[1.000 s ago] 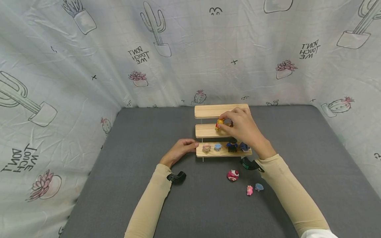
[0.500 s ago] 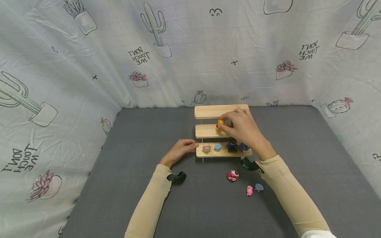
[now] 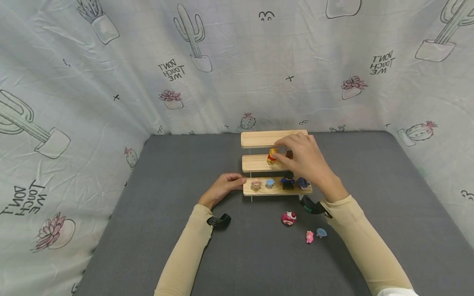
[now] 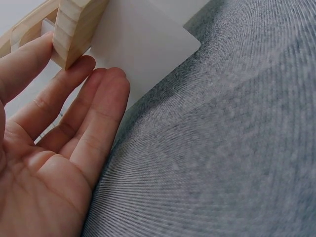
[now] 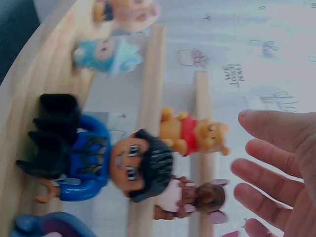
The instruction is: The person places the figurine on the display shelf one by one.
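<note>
1. White cloth printed with potted cacti (image 3: pixel 229 82) walls in a grey table (image 3: pixel 177 172), where a three-board wooden shelf (image 3: pixel 255 163) stands near the back edge.
2. The yellow bear figure (image 3: pixel 272 156) in red stands upright on the middle board, its long axis vertical. From over here, it lies just to the left of the right hand (image 3: pixel 305 160).
3. That hand's fingers are parted and appear to grip nothing; from above, the fingertips overlap the bear, yet the right wrist view shows a gap between them.
4. The left hand (image 3: pixel 224 187) is farther from the bear, pinching the left end of the lowest board between thumb and fingers.
5. Beside the bear, on its right, is a brown figure with pink ears (image 5: pixel 197 197), partly screened by the right hand from above.
6. The lowest board carries four figures: a pinkish one (image 3: pixel 256 185), a pale blue one (image 3: pixel 270 183), a black-haired one (image 3: pixel 287 181) in blue and a dark blue one (image 3: pixel 303 183).
7. Nearer the person, a red-and-white figure (image 3: pixel 289 218), a pink one (image 3: pixel 309 237) and a small blue piece (image 3: pixel 321 233) lie on the table.
</note>
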The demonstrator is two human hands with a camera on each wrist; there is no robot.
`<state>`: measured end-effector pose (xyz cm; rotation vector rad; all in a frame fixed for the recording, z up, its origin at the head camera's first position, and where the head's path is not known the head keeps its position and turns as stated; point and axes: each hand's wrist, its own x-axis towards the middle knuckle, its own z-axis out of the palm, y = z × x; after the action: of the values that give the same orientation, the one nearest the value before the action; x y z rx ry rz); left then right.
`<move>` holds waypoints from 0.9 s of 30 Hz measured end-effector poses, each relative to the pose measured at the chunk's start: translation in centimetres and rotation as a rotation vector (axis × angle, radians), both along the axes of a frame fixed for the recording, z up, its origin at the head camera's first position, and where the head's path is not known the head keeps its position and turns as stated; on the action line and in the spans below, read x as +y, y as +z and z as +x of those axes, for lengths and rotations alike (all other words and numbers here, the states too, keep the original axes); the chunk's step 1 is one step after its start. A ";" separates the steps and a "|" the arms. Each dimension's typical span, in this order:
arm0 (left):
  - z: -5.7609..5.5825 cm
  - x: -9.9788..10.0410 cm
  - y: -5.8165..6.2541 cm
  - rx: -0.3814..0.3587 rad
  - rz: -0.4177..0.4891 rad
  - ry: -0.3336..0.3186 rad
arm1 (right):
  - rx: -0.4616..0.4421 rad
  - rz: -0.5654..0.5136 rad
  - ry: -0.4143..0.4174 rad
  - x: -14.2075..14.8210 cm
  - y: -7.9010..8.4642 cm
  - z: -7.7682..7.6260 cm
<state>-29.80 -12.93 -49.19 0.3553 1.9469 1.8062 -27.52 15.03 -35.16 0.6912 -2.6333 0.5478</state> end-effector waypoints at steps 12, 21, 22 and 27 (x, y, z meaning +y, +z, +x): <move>0.0 0.0 0.0 -0.007 0.001 -0.001 | 0.037 -0.145 0.082 1.1 1.9 2.5; 0.1 0.0 -0.1 0.003 -0.011 0.004 | 0.019 -0.240 0.205 1.9 2.7 4.9; 0.1 0.0 -0.1 0.004 -0.009 0.006 | 0.024 -0.240 0.213 2.0 2.7 5.1; 0.2 0.1 0.0 0.007 -0.005 0.010 | 0.006 -0.238 0.247 2.6 2.5 6.2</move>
<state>-29.63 -12.86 -49.18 0.3514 1.9611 1.8086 -21.34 17.67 -32.68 0.9434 -2.4361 0.9090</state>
